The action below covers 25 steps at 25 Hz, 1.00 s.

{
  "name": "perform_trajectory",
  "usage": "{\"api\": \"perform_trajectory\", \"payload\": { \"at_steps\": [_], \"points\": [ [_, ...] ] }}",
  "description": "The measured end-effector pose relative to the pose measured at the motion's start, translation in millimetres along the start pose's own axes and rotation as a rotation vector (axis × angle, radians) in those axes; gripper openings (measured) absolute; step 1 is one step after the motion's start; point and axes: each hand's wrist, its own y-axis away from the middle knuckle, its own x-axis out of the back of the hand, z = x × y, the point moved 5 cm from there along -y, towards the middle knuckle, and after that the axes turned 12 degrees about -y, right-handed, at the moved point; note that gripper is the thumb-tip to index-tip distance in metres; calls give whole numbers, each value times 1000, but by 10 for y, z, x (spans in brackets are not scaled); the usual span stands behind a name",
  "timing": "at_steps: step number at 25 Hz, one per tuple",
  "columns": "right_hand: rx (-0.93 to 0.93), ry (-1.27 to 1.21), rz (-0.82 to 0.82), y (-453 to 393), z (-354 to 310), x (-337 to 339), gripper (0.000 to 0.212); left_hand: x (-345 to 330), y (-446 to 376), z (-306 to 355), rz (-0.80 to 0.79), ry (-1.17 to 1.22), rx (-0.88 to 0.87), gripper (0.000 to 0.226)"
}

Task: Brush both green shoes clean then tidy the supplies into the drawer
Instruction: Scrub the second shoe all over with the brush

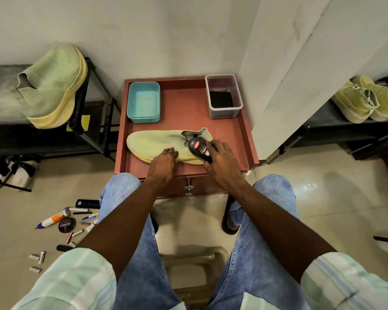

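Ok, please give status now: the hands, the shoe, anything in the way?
Left hand presses green shoe flat on red table. Right hand grips black brush at shoe's opening. Second shoe waits on rack. Nothing in the way.

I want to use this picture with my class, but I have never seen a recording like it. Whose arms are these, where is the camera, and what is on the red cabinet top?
There is no machine: a seated person wears one camera on the head, looking down at their own arms. On the red cabinet top lie a green shoe, a teal tub and a clear container. The left hand steadies the shoe. The right hand grips a black shoe brush against the shoe's heel end. Another green shoe rests on the left rack.
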Motion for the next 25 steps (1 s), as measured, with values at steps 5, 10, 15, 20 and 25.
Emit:
{"api": "perform_trajectory", "payload": {
  "at_steps": [5,10,15,20,25],
  "points": [
    [107,32,-56,-6,-145,-40,67,7,3,4,12,24,23,42],
    [150,96,-14,1,-83,-116,56,-40,-9,-10,-7,31,2,38],
    [281,166,-76,-37,-51,-271,62,-15,21,-1,16,14,-4,38],
    [186,90,12,1,17,-208,59,-32,14,-3,-6,7,6,40],
    [371,178,-33,-72,-44,-264,58,-14,20,4,0,16,-8,40]
  ]
}}
